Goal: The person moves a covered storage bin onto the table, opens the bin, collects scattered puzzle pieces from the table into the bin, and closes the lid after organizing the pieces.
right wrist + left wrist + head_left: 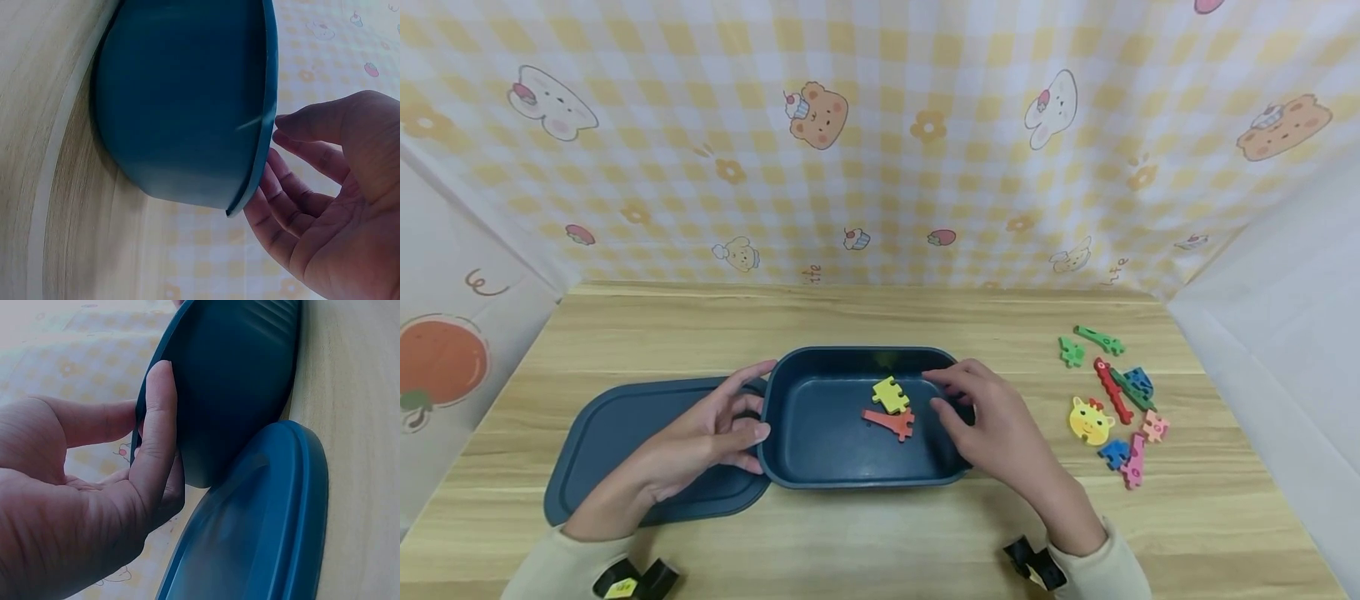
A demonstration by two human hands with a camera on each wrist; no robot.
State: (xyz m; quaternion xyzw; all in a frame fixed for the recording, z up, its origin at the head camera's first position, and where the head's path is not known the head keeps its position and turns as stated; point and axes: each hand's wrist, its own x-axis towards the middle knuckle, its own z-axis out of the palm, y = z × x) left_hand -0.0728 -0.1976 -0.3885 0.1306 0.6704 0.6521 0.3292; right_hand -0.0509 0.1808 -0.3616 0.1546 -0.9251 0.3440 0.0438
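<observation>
A dark blue box (820, 442) stands on the table without a cover. Inside it lie a yellow puzzle piece (890, 395) and, just below, an orange puzzle piece (891, 422) with a long arm. My left hand (718, 433) holds the box's left rim between thumb and fingers, as the box wall (231, 381) in the left wrist view also shows. My right hand (992, 417) hovers over the right rim, its thumb and forefinger apart above the inside with nothing between them. Its other fingers (272, 219) are close to the rim; whether they touch is unclear.
A matching blue lid (602, 450) lies flat at left, partly under my left arm. Several colourful puzzle pieces are spread at right, among them a yellow animal face (1090, 421), a red strip (1112, 390) and a pink piece (1134, 462). A checked cloth (880, 183) hangs behind the table.
</observation>
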